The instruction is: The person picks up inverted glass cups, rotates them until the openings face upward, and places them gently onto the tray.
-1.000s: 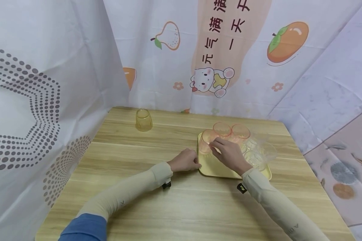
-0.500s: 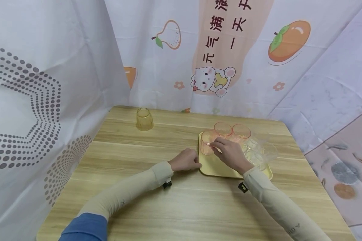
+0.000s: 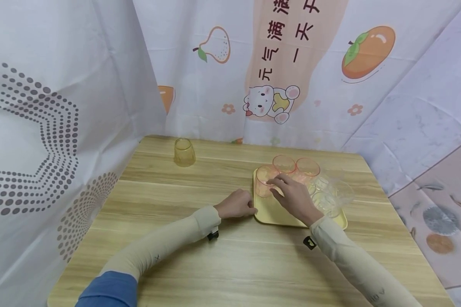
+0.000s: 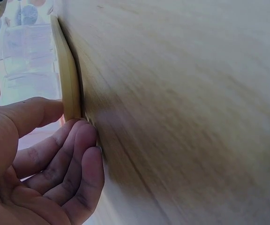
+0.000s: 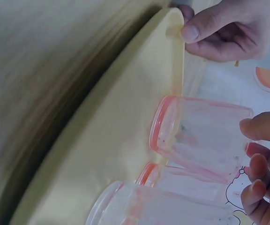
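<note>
A pale yellow tray (image 3: 270, 213) lies on the table, with pink-rimmed clear tumblers and plain clear tumblers on it. My left hand (image 3: 236, 204) pinches the tray's near left corner, thumb on top and curled fingers at the outer edge, as the left wrist view confirms. One pink tumbler (image 5: 200, 133) stands upright on the tray's left side. At its upper rim is my right hand (image 5: 268, 159), thumb and fingertips slightly apart and close to the rim; whether they touch it is hard to tell. Two more pink tumblers (image 3: 308, 167) stand behind, partly hidden by this hand.
Clear tumblers (image 3: 326, 202) crowd the tray's right side. An amber glass (image 3: 184, 153) stands alone at the table's back left. Printed curtains (image 3: 215, 115) hang behind and beside the wooden table (image 3: 223, 273).
The pink tumbler, tilted in my right fingers a second ago, has settled upright on the tray. My right thumb and fingers have since parted slightly at its rim. The left hand stays put.
</note>
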Tool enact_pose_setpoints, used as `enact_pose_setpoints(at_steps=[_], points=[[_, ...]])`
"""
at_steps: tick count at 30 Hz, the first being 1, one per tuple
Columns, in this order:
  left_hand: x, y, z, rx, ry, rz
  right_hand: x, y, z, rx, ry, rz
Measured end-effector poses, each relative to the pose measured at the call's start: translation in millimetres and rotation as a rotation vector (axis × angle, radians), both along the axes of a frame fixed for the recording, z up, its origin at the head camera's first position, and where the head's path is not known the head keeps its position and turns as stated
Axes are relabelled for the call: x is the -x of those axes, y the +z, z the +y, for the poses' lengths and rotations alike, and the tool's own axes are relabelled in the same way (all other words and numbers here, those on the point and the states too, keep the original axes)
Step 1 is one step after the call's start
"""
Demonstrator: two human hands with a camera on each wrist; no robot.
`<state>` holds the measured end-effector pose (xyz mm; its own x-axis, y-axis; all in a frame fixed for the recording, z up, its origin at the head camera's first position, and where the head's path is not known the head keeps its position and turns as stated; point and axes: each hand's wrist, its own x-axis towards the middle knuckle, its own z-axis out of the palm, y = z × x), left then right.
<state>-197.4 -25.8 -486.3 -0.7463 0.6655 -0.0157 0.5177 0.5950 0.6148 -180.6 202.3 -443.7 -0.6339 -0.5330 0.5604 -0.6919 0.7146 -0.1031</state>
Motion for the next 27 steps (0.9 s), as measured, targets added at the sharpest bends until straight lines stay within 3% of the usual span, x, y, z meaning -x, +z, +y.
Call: enact_pose_setpoints(at_steps=[11, 17, 27], points=[[0.4, 0.5, 1, 0.01, -0.012, 0.031, -20.1, -4.9, -1, 0.066, -0.038, -0.031], [0.9, -0.4, 1, 0.023, -0.009, 0.043, -28.4, -15.3, -3, 0.019, -0.008, -0.042], [-1.5, 3.0, 2, 0.04, -0.004, 0.064, -43.4, -29.2, -11, -0.051, -0.001, -0.145]])
